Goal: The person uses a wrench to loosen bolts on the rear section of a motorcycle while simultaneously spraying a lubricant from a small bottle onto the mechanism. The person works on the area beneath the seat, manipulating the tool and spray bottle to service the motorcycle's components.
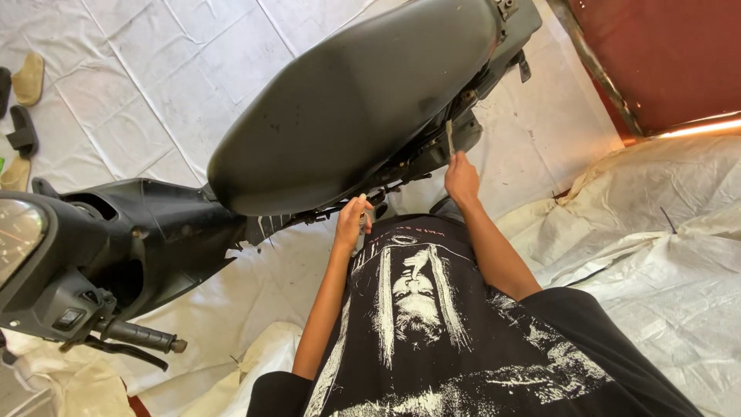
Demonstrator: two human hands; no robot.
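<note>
Head view: right hand, tool upright.

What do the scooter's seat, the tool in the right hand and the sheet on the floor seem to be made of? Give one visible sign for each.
Seat: probably vinyl or a similar synthetic cover, matt black, smooth, with a soft sheen and dusty marks.
Tool in the right hand: likely metal, thin, grey and dully shiny.
Sheet: looks like woven plastic tarpaulin, white, creased in square folds.

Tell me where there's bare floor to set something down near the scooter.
Free: white sheet between the seat and the sandals; also right of the right hand. Crowded: under the seat by the left hand.
</note>
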